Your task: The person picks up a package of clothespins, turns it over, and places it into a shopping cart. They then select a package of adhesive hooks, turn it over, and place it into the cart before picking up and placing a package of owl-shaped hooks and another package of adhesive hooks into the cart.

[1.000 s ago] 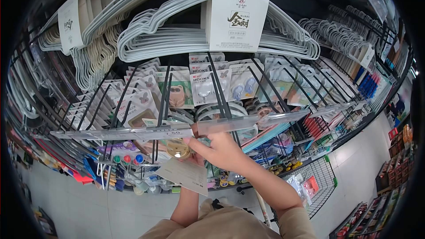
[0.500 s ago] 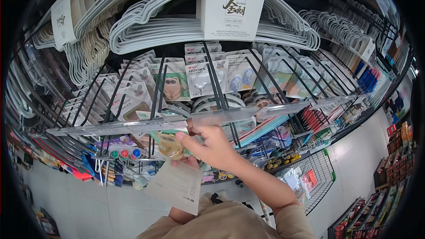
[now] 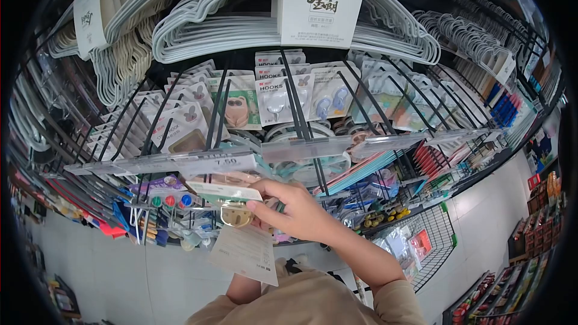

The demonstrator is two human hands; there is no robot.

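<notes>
My right hand pinches the edge of a carded hook pack, just below the rack's front rail. This pack has a green and white card, tilted nearly edge-on, with a shiny gold-beige piece under clear plastic. Below it hangs a white printed card, its text side facing up. My left hand is under the pack, at the top of the white card, and appears to hold it; most of its fingers are hidden. A similar green-backed hook pack hangs on the rack behind.
Black prongs hold several hook packs behind a clear rail with a price label. White hangers hang above. A wire basket with goods stands at lower right, on the pale floor.
The pack in my right hand has tipped so its card shows more edge-on. My right hand has lowered and shifted slightly right. The white card has moved a little right.
</notes>
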